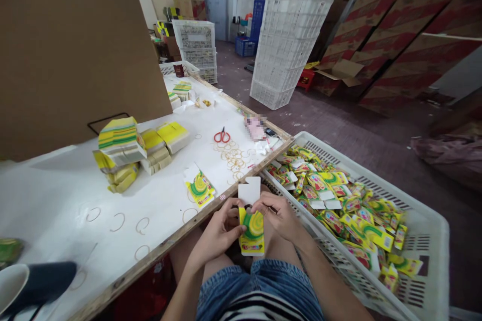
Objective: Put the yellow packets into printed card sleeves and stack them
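A yellow and green printed carton (pixel 251 230) with a raised white top flap is held upright over my lap, just off the table's front edge. My left hand (pixel 223 228) grips its left side, thumb across the printed front. At the upper right edge, my right hand (pixel 276 213) pinches the carton near its opening, fingers bent together. Whether anything small sits between those fingertips is hidden. On the table close to my left hand lies another flat yellow and green carton (pixel 201 188).
A white crate (pixel 425 241) of yellow cartons stands at my right. On the white table (pixel 113 241) are bundled carton stacks (pixel 122 143), red-handled scissors (pixel 222 135), rubber bands (pixel 234 158) and a dark mug (pixel 45 281). Stacked white crates (pixel 286 45) stand on the floor beyond.
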Demonstrator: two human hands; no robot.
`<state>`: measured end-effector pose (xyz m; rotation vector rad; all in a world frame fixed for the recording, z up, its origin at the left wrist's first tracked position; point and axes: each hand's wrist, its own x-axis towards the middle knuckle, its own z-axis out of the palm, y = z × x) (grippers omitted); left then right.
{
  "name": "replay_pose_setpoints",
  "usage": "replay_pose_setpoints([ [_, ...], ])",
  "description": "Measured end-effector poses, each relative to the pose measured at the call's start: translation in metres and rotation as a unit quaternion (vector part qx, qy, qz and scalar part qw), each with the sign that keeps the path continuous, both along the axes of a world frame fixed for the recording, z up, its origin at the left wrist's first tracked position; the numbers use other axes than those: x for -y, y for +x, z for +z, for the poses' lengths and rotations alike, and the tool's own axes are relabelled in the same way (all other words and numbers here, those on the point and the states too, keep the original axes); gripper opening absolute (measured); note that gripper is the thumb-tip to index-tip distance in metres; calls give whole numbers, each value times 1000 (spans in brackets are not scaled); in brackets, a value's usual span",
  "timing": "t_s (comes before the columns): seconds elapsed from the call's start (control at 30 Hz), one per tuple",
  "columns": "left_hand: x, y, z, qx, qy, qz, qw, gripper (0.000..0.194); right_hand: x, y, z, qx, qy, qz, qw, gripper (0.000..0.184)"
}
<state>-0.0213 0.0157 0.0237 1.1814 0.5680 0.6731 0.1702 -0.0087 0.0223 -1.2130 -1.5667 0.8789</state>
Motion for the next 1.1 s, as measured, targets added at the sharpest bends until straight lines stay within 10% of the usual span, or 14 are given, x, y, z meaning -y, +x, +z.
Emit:
replay_pose_setpoints([
  [0.2,3,5,-7,1,-5,57,998,74,-4,-7,-8,-110,-9,-75,991,39],
  [0.37,0,6,-12,-49,46,98,993,47,-1,3,-1,-30,63,-76,995,42],
  [0.57,3,9,-12,-102,106,119,982,46,2,2,0,30,-96,-22,995,38],
  [1.1,4,19,-10,6,-1,83,996,49,3,-4,-9,8,-22,-77,997,29],
])
